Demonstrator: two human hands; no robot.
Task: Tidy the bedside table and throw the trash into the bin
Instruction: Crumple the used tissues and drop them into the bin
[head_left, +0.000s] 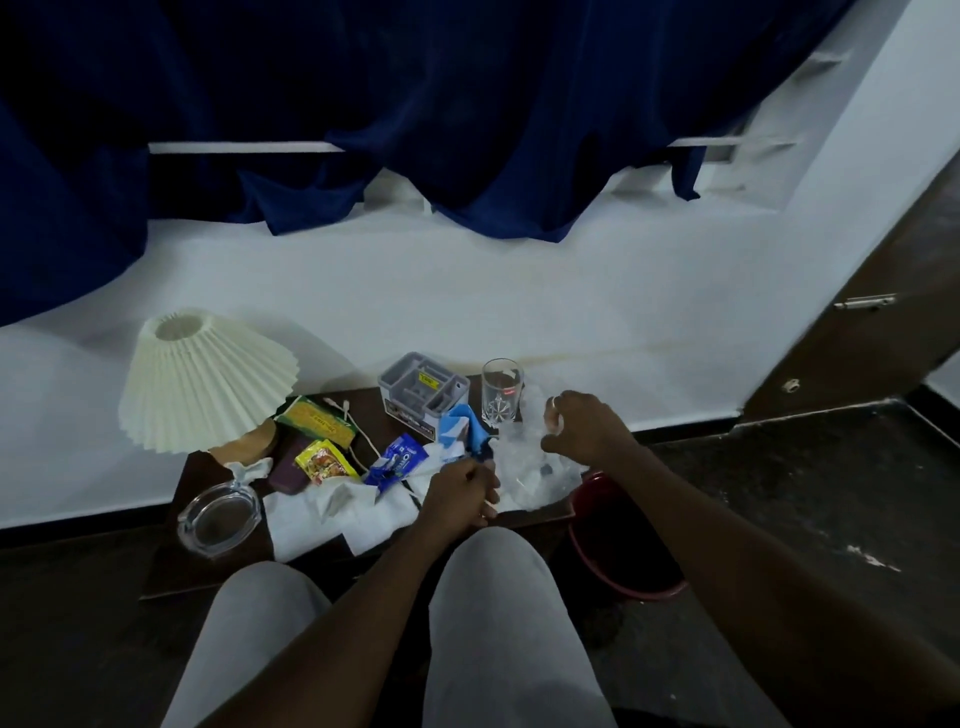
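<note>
The dark bedside table (176, 561) is littered with trash. A clear crumpled plastic bag (524, 470) lies at its right end. My right hand (587, 428) grips the bag's far edge. My left hand (460, 493) is closed on the bag's near edge, next to a blue and white carton (460, 431). A blue Oreo wrapper (397, 462), a yellow snack packet (324, 462), a green and yellow packet (317, 423) and white tissues (332, 514) lie across the middle. The red bin (618, 551) stands on the floor right of the table, partly hidden by my arm.
A cream pleated lamp (208, 382) stands at the table's left rear. A glass ashtray (218, 519) sits front left. A grey organiser (423, 392) and a drinking glass (501, 389) stand at the back. My knees (493, 597) are just before the table. A white wall runs behind.
</note>
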